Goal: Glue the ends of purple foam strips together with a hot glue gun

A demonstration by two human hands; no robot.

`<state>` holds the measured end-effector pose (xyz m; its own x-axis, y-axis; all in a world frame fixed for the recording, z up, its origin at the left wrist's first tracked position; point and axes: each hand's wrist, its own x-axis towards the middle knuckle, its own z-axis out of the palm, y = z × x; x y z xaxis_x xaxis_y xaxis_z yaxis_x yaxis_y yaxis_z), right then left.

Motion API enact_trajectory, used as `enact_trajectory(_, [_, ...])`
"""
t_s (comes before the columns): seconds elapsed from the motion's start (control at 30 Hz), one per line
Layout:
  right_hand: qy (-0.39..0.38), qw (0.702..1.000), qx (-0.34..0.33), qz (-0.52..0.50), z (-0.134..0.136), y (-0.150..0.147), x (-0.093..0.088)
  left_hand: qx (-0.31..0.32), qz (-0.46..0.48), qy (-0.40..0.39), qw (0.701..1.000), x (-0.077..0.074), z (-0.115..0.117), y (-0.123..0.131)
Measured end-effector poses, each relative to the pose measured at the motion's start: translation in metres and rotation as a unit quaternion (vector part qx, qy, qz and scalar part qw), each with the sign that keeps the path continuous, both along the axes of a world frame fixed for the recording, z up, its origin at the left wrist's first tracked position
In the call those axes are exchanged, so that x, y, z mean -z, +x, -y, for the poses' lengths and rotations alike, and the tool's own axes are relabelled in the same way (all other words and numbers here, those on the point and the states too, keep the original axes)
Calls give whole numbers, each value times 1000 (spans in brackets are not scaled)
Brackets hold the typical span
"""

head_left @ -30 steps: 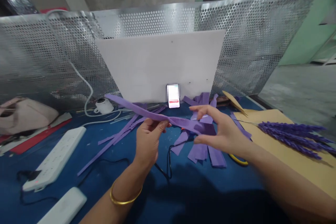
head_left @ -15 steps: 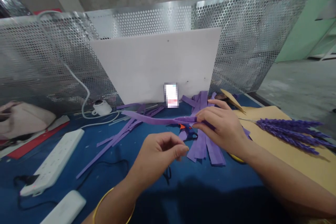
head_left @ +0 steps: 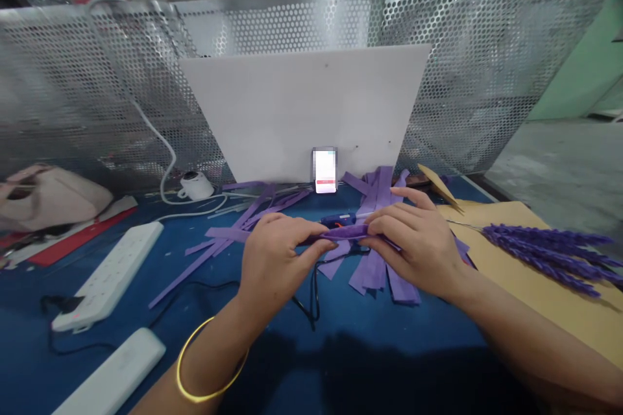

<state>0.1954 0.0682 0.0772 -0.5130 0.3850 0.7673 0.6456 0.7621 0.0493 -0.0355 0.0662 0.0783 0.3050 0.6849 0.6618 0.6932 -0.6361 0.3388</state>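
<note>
A purple paper strip [head_left: 346, 232] stretches between my two hands above the table. My left hand [head_left: 280, 256] pinches it between thumb and fingers, with its loose end sticking out to the left. My right hand [head_left: 413, 240] grips the other part, thumb below and fingers on top; the edge looks folded there. Just behind the strip lies a blue glue gun [head_left: 338, 220], partly covered by the strip and my right hand. More purple strips [head_left: 374, 272] lie fanned out beneath my right hand, and others [head_left: 189, 279] are spread left of my left hand.
A lit phone [head_left: 326, 172] leans on a white board [head_left: 302, 110] at the back. White power strips [head_left: 109, 275] with black cords lie at left, near a pale bag [head_left: 53, 198]. At right, purple lavender stems [head_left: 549, 249] rest on brown paper [head_left: 506, 214].
My left hand has risen and closed on the strip, which hung free on its left side before. The glue gun shows more clearly now. The view has shifted slightly.
</note>
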Motion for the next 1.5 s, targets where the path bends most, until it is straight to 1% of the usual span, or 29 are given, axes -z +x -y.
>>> enact_trajectory(0.13, [-9, 1000, 0, 0, 0, 0, 0, 20, 26, -61, 998, -1, 1, 1])
enact_trajectory(0.23, [-25, 1000, 1, -15, 0, 1, 2, 35, 32, -83, 995, -2, 0, 0])
enact_trajectory(0.4, [-33, 998, 10, -56, 0, 2, 3, 48, 31, -89, 994, -2, 1, 1])
enact_trajectory(0.7, [-6, 1000, 4, -20, 3, 0, -2, 56, 39, -61, 996, 0, 4, 6])
enact_trajectory(1.03, [23, 1000, 3, -2, 6, -4, -1, 61, 65, -79, 993, 2, 6, 10])
enact_trajectory(1.5, [22, 1000, 1, -4, 9, -8, 1, 67, 57, -94, 992, 3, 7, 11])
